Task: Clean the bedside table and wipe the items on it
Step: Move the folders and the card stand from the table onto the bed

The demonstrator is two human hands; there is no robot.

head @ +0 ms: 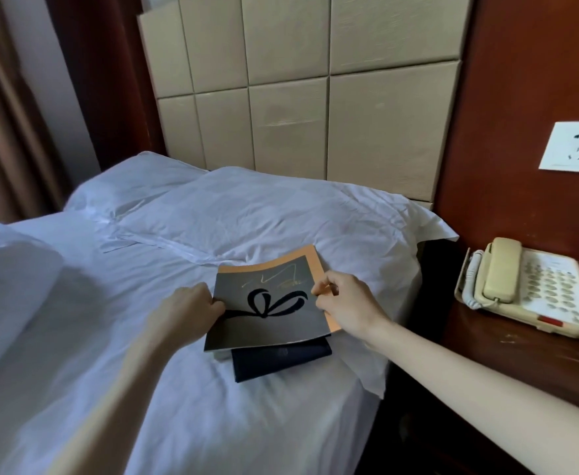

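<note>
Bedroom of hotel type: a white-sheeted bed (144, 354) with white pillows (247, 207) at its head, a padded beige panelled headboard (315, 97) behind it, a dark wooden bedside table (521, 358) bearing a cream corded telephone (524, 289) to its right, a white wall socket (574, 147) above that side, and brown curtains (0, 114) to its left.

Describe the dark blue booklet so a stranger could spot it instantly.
On the bed, near the edge facing the bedside table, lies a stack. Under the grey booklet with the black bow, the dark blue booklet sticks out toward the viewer, darker, with no bow.
</note>
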